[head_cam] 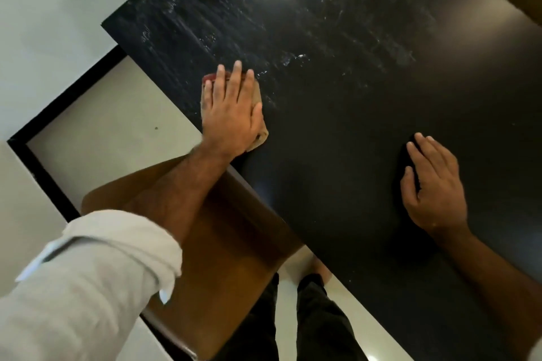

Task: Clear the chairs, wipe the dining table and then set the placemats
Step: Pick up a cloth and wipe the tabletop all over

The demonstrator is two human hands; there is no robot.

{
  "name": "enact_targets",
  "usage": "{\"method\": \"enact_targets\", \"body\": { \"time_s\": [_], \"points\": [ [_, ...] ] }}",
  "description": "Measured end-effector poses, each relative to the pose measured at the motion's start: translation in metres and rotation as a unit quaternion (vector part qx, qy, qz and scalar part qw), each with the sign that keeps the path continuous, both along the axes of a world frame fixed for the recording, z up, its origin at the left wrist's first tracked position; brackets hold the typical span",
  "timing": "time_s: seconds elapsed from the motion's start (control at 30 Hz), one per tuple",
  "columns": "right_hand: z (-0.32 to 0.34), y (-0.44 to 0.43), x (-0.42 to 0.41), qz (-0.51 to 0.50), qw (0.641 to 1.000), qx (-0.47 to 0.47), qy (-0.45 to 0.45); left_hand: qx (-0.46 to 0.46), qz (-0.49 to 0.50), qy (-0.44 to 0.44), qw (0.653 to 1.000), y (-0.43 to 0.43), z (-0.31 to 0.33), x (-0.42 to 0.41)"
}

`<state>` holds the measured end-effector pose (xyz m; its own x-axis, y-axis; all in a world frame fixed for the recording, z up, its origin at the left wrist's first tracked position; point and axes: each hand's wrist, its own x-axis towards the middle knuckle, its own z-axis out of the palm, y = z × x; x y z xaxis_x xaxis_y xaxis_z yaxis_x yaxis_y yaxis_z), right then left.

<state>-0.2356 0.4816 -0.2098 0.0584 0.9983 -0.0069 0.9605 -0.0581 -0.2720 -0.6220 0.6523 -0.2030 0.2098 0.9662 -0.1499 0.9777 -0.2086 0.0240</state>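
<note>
The black dining table point(337, 97) fills the middle and right of the head view, with whitish wet streaks across its far part. My left hand point(231, 111) lies flat, fingers straight, pressing a beige cloth point(259, 138) with a red edge onto the table near its left edge. My right hand point(434, 184) rests flat on the bare tabletop to the right, fingers relaxed and holding nothing. No placemat is visible.
A brown wooden chair point(228, 243) stands under my left forearm at the table's near left corner. Pale floor tiles point(111, 114) with a black inlay strip point(58, 102) lie to the left. My dark trouser legs point(316, 316) show below.
</note>
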Motion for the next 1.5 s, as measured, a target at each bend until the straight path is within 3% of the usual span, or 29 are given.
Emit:
{"method": "enact_targets", "body": {
  "time_s": [0.13,0.37,0.53,0.7,0.9,1.0,1.07,1.3,1.5],
  "points": [
    [0.000,0.000,0.000,0.002,1.000,0.006,-0.001,0.007,-0.024,-0.008,1.000,-0.001,0.000,0.044],
    [0.001,0.001,0.001,0.009,1.000,-0.009,-0.001,-0.054,-0.180,-0.048,0.981,-0.096,0.003,0.059],
    [0.002,0.001,0.004,0.003,1.000,-0.022,0.000,-0.044,-0.119,-0.004,0.992,-0.078,0.003,0.021],
    [0.001,0.000,0.007,0.004,1.000,-0.017,-0.006,0.006,-0.006,-0.009,1.000,-0.017,0.000,0.069],
    [0.001,-0.001,0.007,0.006,1.000,-0.006,-0.004,-0.006,-0.157,-0.049,0.986,-0.063,0.006,0.176],
    [0.002,0.000,0.008,0.011,1.000,-0.007,0.003,-0.047,-0.221,-0.051,0.973,-0.109,0.007,0.166],
    [0.003,0.000,0.007,0.008,1.000,-0.014,0.008,-0.058,-0.215,-0.040,0.974,-0.122,0.005,0.134],
    [0.009,0.001,0.006,0.002,1.000,-0.017,0.001,-0.028,-0.073,-0.006,0.997,-0.035,0.004,0.056],
    [0.003,0.000,0.006,0.007,1.000,0.002,0.012,0.024,-0.110,-0.042,0.993,0.037,0.001,0.164]
  ]
}}
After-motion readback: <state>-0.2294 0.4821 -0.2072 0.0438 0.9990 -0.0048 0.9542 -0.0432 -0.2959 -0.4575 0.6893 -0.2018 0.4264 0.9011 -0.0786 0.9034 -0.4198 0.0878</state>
